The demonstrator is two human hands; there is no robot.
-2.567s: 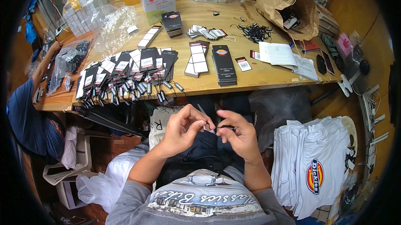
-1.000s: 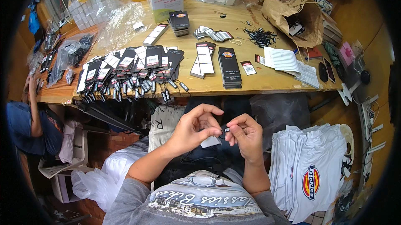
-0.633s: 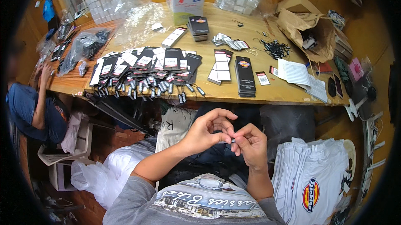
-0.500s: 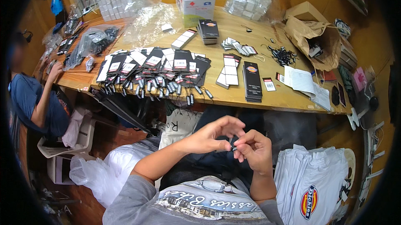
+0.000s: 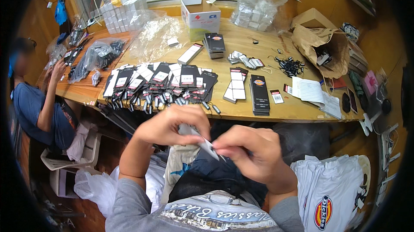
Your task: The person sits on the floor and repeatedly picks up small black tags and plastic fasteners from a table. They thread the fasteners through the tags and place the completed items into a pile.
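Note:
Both my hands are raised over my lap, below the table's front edge. My left hand (image 5: pixel 170 126) and my right hand (image 5: pixel 252 150) pinch a small pale paper tag (image 5: pixel 206 144) between their fingertips, above a dark garment (image 5: pixel 215 176) lying on my lap. Motion blurs the hands. Just beyond them, rows of black hang tags (image 5: pixel 159 83) with white labels are spread on the wooden table (image 5: pixel 258 51).
A stack of black tags (image 5: pixel 259 95), white label strips (image 5: pixel 235 89), a small cardboard box (image 5: pixel 199 16), a brown paper bag (image 5: pixel 323 44) and clear plastic bags (image 5: pixel 153 36) are on the table. Folded white shirts (image 5: pixel 330 189) lie at my right. A person in blue (image 5: pixel 36 102) sits at the left.
The view has swung so the table sits further right and closer. My hands have stayed together on the small tag, rising slightly toward the table edge.

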